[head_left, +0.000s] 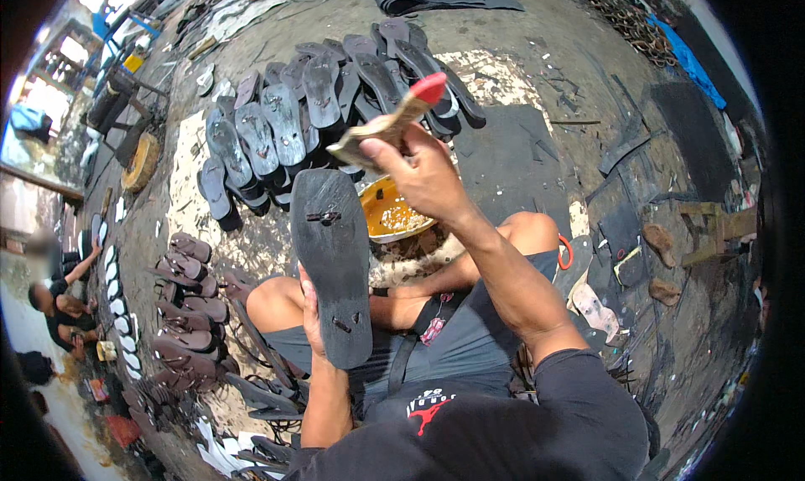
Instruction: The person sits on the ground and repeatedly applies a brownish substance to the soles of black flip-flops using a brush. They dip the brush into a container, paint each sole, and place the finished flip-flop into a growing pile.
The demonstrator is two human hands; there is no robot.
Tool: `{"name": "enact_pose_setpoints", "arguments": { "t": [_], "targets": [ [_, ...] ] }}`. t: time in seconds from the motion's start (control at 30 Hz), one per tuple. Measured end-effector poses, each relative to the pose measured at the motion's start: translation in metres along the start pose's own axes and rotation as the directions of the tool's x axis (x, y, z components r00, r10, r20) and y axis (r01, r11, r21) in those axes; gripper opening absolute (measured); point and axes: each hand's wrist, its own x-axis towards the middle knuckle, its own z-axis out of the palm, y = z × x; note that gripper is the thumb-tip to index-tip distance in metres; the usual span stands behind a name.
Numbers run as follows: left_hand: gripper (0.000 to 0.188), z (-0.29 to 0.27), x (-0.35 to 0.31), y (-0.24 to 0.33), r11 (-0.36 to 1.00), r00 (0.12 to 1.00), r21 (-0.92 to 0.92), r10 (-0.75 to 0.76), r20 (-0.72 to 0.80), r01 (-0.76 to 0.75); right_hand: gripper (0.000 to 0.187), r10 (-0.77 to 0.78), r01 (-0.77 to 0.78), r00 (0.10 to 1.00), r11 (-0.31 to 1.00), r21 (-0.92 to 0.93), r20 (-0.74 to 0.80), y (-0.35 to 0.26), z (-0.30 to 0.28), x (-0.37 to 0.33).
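My left hand (311,312) grips a dark sandal sole (332,263) from behind and holds it upright above my lap. Knotted strap ends show on its face near the top, and small slots with strap ends near the bottom. My right hand (426,177) is closed round a paintbrush (409,110) with a red-tipped handle, its stiff, caked bristles pointing left, above and apart from the sole. Below that hand stands a bowl (371,197) of amber, glue-like liquid. Beyond it, many dark sandal soles (281,124) lie heaped in overlapping rows.
Finished-looking brown sandals (183,317) are stacked by my left knee. A black rubber sheet (503,158) lies right of the bowl. Rubber scraps and stones (659,244) litter the right-hand floor. At far left, other people (63,309) sit near a row of white pieces (120,323).
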Motion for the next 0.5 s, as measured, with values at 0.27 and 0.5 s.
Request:
{"name": "enact_pose_setpoints", "arguments": {
  "t": [0.27, 0.5],
  "targets": [
    [0.047, 0.027, 0.065, 0.019, 0.975, 0.989, -0.17, 0.141, -0.038, -0.145, 0.026, -0.346, 0.393, 0.916, 0.878, -0.274, 0.205, 0.01, 0.06, -0.102],
    [0.041, 0.018, 0.092, 0.024, 0.97, 0.989, -0.196, 0.146, -0.003, -0.144, 0.031, -0.328, 0.375, 0.886, 0.923, -0.089, 0.329, -0.012, 0.051, -0.106]
  ]
}}
